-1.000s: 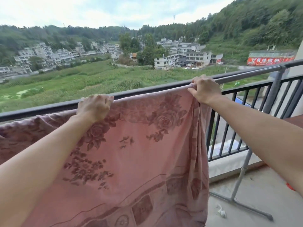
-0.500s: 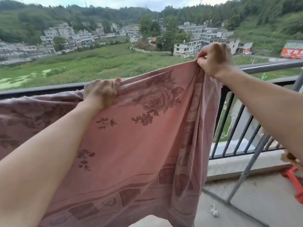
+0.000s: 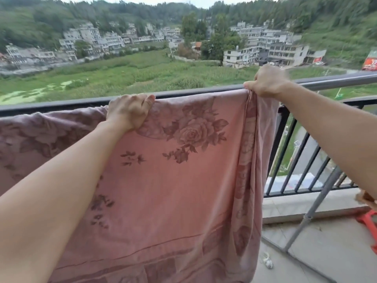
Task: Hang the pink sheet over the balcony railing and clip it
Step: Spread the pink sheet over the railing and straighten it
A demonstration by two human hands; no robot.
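Observation:
The pink sheet [image 3: 173,190] with a dark rose pattern hangs down in front of me from the top rail of the balcony railing [image 3: 336,81]. My left hand [image 3: 129,111] grips the sheet's upper edge near the middle of the rail. My right hand [image 3: 266,82] grips the sheet's right corner at the rail, where the cloth bunches into folds. To the left, the sheet lies draped along the rail. No clip is visible.
Dark vertical bars [image 3: 295,158] fill the railing to the right of the sheet. A slanted grey metal pole [image 3: 314,209] stands on the concrete balcony floor. A red object [image 3: 369,221] sits at the right edge. A small white scrap [image 3: 267,261] lies on the floor.
My right hand lifted the sheet's corner above the rail half a second ago and has brought it back down onto the rail. My left hand kept its grip on the upper edge.

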